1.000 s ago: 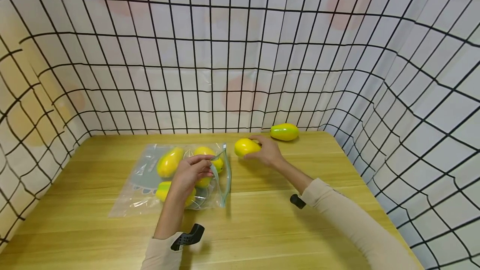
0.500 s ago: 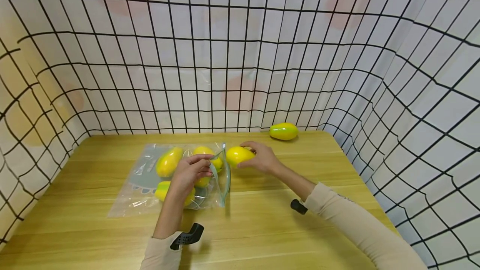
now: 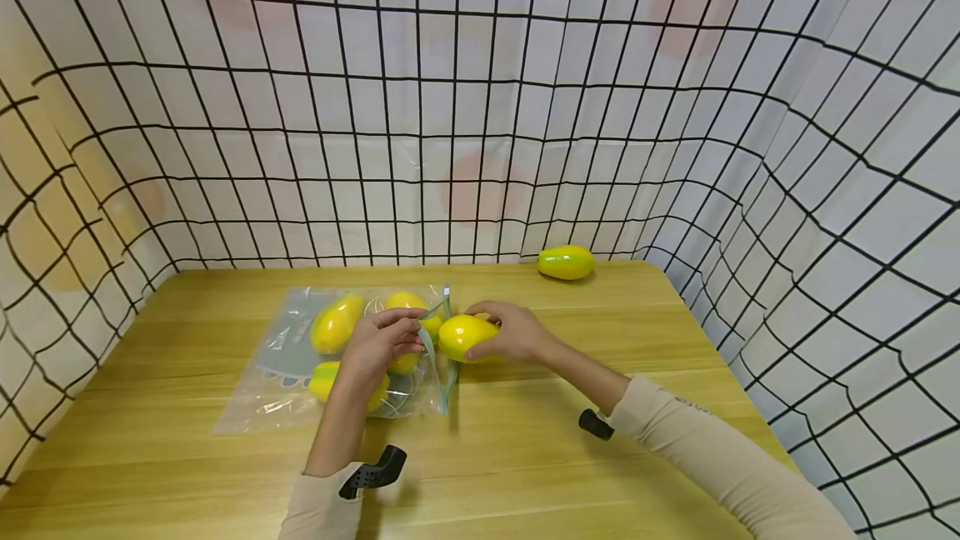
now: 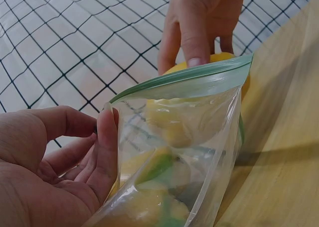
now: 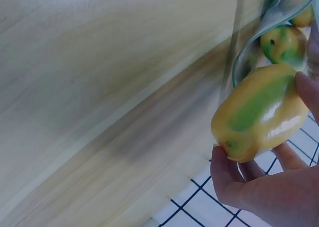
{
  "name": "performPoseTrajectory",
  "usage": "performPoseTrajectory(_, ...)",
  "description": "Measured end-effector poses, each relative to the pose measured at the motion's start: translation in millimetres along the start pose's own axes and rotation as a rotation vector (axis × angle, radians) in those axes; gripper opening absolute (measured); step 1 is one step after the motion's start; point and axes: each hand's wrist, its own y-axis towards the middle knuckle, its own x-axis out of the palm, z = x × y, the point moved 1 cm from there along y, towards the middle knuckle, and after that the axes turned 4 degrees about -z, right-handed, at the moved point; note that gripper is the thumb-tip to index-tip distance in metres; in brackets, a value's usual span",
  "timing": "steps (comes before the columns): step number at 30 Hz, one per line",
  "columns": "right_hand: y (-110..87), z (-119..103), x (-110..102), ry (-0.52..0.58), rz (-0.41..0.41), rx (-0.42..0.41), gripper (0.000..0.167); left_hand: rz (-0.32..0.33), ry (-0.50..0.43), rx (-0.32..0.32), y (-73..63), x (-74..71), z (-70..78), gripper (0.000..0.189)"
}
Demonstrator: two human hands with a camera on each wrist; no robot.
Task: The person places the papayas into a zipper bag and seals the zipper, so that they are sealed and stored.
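Note:
A clear zip bag (image 3: 258, 402) with a green closure strip (image 4: 199, 77) lies on the table, its mouth open toward the right. My left hand (image 3: 375, 352) pinches the near lip of that mouth between thumb and fingers. Inside the bag rest several yellow-green papayas (image 3: 337, 323), partly covered by the left hand. Another papaya (image 5: 261, 112) is in my right hand (image 3: 517, 333), gripped by thumb and fingertips from its right end. It is right at the bag's mouth, overlapping the green strip in the head view.
One more papaya (image 3: 566, 262) lies at the table's back edge, right of the middle. A black grid net (image 3: 480, 140) over pale cloth encloses the wooden table (image 3: 525, 457) at the back and sides.
My right hand has carried its papaya left and toward me, from beside the bag to its mouth. The left hand has kept its hold on the bag's lip.

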Motion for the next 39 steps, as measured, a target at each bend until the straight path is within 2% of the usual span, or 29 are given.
performPoseTrajectory(15,-4.2,-4,13,-0.019,-0.151,-0.04,0.067,0.003,-0.005,-0.006,1.2,-0.5,-1.0,0.029)
performPoseTrajectory(22,-2.2,-7,18,-0.003,-0.174,-0.07,0.064,0.007,-0.005,-0.001,1.3,-0.5,-0.8,0.03)
performPoseTrajectory(39,-1.0,-12,22,-0.042,-0.201,-0.035,0.068,0.003,0.002,-0.001,1.4,-1.1,-1.8,0.03)
